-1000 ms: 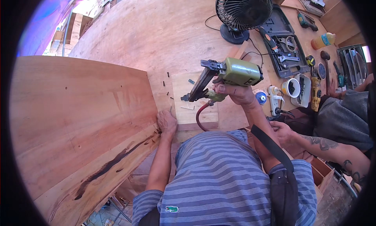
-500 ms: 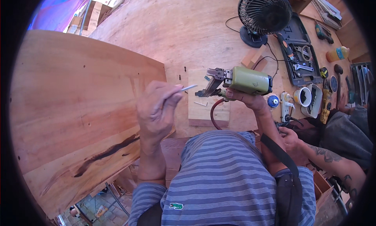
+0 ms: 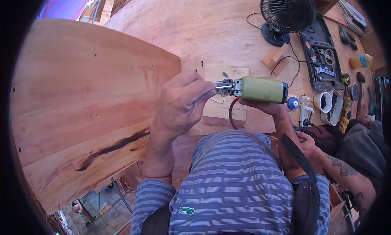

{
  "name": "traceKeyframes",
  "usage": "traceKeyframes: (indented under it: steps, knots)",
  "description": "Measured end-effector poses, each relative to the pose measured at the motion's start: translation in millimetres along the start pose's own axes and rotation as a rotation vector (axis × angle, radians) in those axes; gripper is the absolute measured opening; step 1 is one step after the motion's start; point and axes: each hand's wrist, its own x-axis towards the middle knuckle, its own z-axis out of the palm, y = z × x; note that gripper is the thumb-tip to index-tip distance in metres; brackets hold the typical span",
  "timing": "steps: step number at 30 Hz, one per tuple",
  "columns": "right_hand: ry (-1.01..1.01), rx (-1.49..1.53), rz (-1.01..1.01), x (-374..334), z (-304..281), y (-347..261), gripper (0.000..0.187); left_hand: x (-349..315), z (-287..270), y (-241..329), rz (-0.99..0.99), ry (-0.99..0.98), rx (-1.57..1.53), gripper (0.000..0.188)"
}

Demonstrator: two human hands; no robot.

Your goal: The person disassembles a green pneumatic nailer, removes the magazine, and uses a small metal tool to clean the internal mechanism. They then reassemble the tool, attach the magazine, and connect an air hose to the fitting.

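My right hand point(image 3: 266, 107) grips a green air nailer point(image 3: 262, 89) from below, its body lying sideways and its nose turned left. A red hose point(image 3: 232, 113) curves down from the tool. My left hand point(image 3: 183, 100) pinches a thin silvery metal rod point(image 3: 223, 87), which lies against the nailer's nose. Left fingertips hide part of the nose and of the rod. Below them, on a small pale board point(image 3: 224, 113), rests an L-shaped hex key point(image 3: 217, 101). A little dark piece point(image 3: 225, 74) lies higher on that board.
A tall wooden panel point(image 3: 93, 92) stands at my left. A black fan point(image 3: 288, 11), wood blocks point(image 3: 275, 58), an open toolbox point(image 3: 324, 66), a white tub point(image 3: 323, 102) and a power strip point(image 3: 304, 110) occupy the right. A co-worker's tattooed arm point(image 3: 340, 163) reaches in there.
My left hand has moved right, bringing the metal rod from open air to the nailer's nose. The nailer has turned slightly in my right hand, and the whole view has shifted a little.
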Motion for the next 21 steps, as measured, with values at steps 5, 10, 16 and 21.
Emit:
traceKeyframes:
  steps: [5,10,16,21]
  knots:
    - [-0.017,-0.001,-0.056,0,4,9,0.039,-9,4,-8,-0.036,-0.002,-0.064,0.011]
    - [0.008,0.033,-0.036,-2,5,12,0.039,-8,4,-12,-0.051,-0.008,-0.122,0.012]
    - [-0.037,0.077,-0.061,4,2,7,0.041,-8,6,-14,-0.078,-0.018,-0.23,0.013]
    - [-0.056,0.181,-0.044,12,1,0,0.046,-7,4,-14,-0.074,-0.053,-0.199,0.013]
